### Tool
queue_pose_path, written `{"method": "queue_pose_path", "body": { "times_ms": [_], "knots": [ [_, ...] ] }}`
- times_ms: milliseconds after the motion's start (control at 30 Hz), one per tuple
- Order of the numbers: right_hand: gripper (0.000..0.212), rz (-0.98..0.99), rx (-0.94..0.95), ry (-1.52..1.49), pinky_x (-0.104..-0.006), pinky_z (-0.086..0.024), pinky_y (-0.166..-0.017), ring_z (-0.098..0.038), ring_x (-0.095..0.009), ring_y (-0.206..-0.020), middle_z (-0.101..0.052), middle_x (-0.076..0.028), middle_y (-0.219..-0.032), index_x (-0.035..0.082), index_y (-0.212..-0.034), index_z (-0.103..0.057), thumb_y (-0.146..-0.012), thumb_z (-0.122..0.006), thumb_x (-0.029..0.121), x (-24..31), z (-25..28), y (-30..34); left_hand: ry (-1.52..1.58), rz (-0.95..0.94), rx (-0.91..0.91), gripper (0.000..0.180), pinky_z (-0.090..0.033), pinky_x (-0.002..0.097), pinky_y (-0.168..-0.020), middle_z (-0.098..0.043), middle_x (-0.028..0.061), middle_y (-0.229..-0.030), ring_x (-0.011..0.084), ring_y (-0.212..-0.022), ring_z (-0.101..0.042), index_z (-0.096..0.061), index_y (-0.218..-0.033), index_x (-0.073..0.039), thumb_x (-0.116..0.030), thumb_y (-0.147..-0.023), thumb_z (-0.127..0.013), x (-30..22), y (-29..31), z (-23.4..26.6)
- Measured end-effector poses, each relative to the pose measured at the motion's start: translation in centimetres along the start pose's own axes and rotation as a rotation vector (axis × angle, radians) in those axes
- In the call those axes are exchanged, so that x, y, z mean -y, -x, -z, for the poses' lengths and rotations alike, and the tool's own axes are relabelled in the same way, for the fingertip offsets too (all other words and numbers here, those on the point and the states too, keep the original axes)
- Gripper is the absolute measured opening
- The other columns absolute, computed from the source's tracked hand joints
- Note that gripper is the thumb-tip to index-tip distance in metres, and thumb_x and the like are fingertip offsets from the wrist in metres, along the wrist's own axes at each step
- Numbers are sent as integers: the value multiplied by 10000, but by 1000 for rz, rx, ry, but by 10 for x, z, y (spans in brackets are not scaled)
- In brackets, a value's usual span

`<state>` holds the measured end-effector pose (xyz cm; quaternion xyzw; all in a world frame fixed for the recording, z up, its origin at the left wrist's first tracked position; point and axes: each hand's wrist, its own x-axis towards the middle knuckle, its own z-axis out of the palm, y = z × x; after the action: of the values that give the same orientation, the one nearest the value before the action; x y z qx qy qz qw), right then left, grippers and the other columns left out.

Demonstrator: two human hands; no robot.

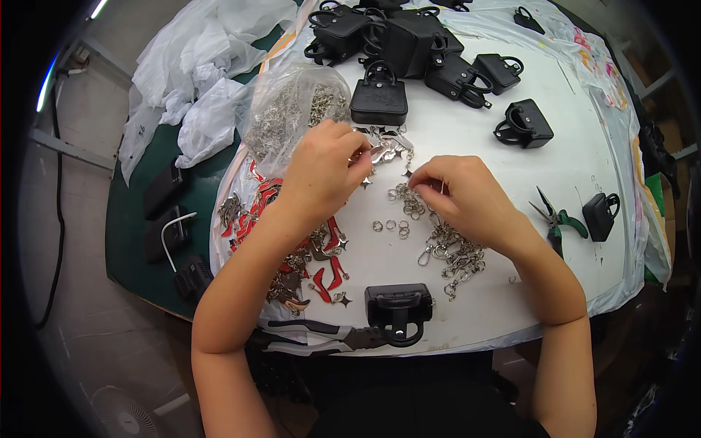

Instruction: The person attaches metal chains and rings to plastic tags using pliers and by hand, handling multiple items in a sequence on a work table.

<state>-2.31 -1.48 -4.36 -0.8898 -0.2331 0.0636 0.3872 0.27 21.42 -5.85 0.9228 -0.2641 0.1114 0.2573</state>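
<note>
Near the middle of the frame, the left hand (328, 164) bends its thumb and fingers almost together over silver charms (391, 151); whether its grip has hold of one I cannot tell. Right of it, the right hand (464, 197) points its fingertips left, thumb and forefinger nearly meeting above a heap of metal rings (410, 204); what, if anything, that grip pinches is too small to tell. Just above those fingertips, a short chain (409, 156) has its long axis running roughly up and down the frame, a dark star at its lower end. Clasps (456, 254) lie below the right hand. Red shoe-shaped charms (336, 273) spread over the desk (504, 314) left of centre, under the left forearm.
</note>
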Motion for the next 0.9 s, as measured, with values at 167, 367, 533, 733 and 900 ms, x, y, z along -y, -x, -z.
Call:
{"method": "queue_pose_path", "body": {
  "times_ms": [167, 367, 533, 733, 900],
  "knots": [
    [169, -105, 196, -20, -355, -547, -737, -693, -296, -749, -722, -174, -827, -26, -914, -743, -797, -645, 46, 3, 16, 0, 804, 451, 9, 78, -446, 248, -686, -643, 19, -889, 73, -761, -541, -646, -807, 1, -65, -847, -632, -11, 10, 21],
    [155, -120, 275, -179, -303, -547, -712, -696, -195, -728, -731, -146, -799, -35, -913, -742, -786, -709, 47, 9, 28, 3, 1186, 539, 128, 75, -556, 310, -785, -685, 141, -1005, 190, -824, -693, -624, -776, -9, -66, -819, -647, -18, 30, 35],
    [130, -144, 147, -676, -255, -544, -728, -667, -107, -761, -727, -77, -830, -41, -951, -718, -871, -703, 59, 36, 23, 13, 1294, 564, 137, 126, -598, 380, -832, -693, 182, -1039, 257, -858, -727, -595, -743, -3, -68, -798, -687, -31, 41, 41],
    [137, -11, 100, -627, -253, -540, -709, -653, -96, -750, -719, -60, -854, -28, -971, -703, -907, -683, 92, 37, 4, 17, 1337, 560, 158, 179, -603, 346, -793, -693, 219, -1040, 245, -874, -728, -591, -747, 12, -80, -801, -734, -40, 49, 43],
    [140, 41, -3, -573, -257, -540, -689, -660, -109, -750, -716, -71, -871, -27, -987, -696, -923, -665, 94, 36, -4, 17, 1321, 504, 190, 177, -597, 347, -814, -687, 232, -1062, 256, -896, -726, -603, -750, 25, -73, -793, -744, -39, 51, 43]
  ]
}}
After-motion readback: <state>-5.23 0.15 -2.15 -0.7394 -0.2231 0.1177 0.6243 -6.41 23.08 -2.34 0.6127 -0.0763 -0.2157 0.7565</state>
